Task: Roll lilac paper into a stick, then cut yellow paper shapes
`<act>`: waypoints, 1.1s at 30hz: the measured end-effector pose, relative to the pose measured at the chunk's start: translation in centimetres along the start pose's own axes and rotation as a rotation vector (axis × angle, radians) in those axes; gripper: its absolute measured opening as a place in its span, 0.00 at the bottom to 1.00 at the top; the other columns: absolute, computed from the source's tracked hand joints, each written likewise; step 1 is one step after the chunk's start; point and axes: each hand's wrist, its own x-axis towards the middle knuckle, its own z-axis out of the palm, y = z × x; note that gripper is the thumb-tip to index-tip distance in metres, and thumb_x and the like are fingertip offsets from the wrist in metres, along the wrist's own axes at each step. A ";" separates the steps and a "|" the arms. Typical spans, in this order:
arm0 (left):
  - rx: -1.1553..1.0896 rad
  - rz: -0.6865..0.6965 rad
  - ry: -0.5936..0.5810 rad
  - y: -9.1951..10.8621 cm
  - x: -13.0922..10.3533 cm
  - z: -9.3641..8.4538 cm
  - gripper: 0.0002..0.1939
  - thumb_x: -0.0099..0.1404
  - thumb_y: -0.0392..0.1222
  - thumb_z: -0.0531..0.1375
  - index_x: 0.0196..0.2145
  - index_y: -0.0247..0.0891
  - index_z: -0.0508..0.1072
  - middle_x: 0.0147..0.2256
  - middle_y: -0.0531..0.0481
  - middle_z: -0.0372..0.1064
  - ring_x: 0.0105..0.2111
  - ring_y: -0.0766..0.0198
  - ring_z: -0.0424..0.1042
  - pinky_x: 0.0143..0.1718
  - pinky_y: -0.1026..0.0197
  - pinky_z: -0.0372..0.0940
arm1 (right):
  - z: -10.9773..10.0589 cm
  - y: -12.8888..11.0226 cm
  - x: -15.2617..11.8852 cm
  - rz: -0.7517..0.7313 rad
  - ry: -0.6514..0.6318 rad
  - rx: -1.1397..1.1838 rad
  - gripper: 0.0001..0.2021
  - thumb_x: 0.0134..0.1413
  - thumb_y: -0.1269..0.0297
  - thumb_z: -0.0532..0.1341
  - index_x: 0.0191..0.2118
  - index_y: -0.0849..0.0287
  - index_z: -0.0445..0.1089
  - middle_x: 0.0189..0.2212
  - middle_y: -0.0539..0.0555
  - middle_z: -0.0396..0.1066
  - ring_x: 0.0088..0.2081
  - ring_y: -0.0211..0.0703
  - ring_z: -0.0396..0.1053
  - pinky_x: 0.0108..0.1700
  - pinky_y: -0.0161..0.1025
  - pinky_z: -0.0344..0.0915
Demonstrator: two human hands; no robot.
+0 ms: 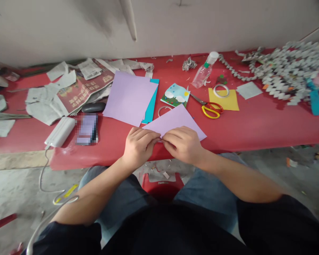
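A light purple sheet of paper (182, 120), triangular in outline, lies at the red table's near edge. My left hand (140, 144) and my right hand (184, 144) meet at its near side, thumbs and fingertips pinching the paper's edge close together. The fingers cover that edge, so its exact shape there is hidden. Just beyond the paper, a roll of tape (165, 109) is partly covered by it. More purple sheets (130, 95) lie to the left, over a blue sheet (152, 106).
Orange-and-yellow scissors (211, 109), a white tape roll (221, 91) on yellow paper (230, 102), a picture card (175, 95) and a clear bottle (204, 72) stand or lie beyond my right hand. Folded paper chains (287, 74) fill the far right. Newspapers (82, 92), a phone (87, 129) and a white power bank (60, 131) are left.
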 end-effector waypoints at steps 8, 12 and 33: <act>-0.087 -0.094 -0.090 0.0 0.0 -0.2 0.03 0.72 0.36 0.67 0.40 0.42 0.77 0.43 0.52 0.84 0.43 0.61 0.83 0.48 0.53 0.68 | 0.2 0.1 -0.1 -0.013 0.023 -0.019 0.07 0.70 0.68 0.62 0.40 0.56 0.78 0.37 0.53 0.83 0.37 0.45 0.77 0.41 0.45 0.65; -0.112 -0.151 -0.119 0.0 0.0 -0.2 0.03 0.71 0.35 0.67 0.39 0.42 0.78 0.41 0.52 0.84 0.43 0.60 0.82 0.48 0.52 0.68 | 0.5 0.2 -0.4 -0.011 0.007 -0.027 0.07 0.70 0.67 0.62 0.41 0.55 0.79 0.38 0.53 0.83 0.38 0.45 0.78 0.41 0.45 0.65; -0.097 -0.107 -0.077 -0.3 -0.1 0.1 0.04 0.71 0.36 0.67 0.37 0.41 0.76 0.37 0.52 0.82 0.39 0.60 0.80 0.45 0.53 0.69 | 0.9 0.1 -0.5 0.016 -0.011 -0.015 0.08 0.71 0.66 0.61 0.40 0.56 0.77 0.34 0.52 0.82 0.36 0.45 0.76 0.40 0.44 0.62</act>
